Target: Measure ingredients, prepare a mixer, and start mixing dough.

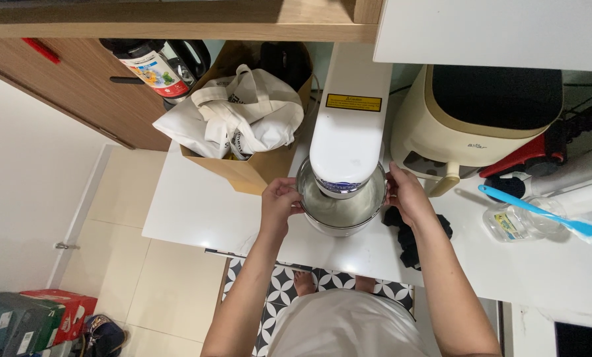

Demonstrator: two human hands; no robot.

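- Metal bowl (341, 210) sitting under the white mixer head (347, 132), on the white table (197, 211), so the mixer can reach inside.
- Left hand (279, 201) clamped on the bowl's left rim, right hand (405, 195) wrapped on the right rim, one each side to keep it steady.
- Cream air fryer (471, 122) just beside, right.
- Paper bag (249, 168) with white cloth (233, 119) behind, left.
- Blue spatula (540, 215) resting across a glass jar (517, 221), far right.

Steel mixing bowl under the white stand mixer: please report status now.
Left hand and right hand grip round steel mixing bowl rim, opposite sides. Bowl sits under white stand mixer head. Black cloth beside right wrist.
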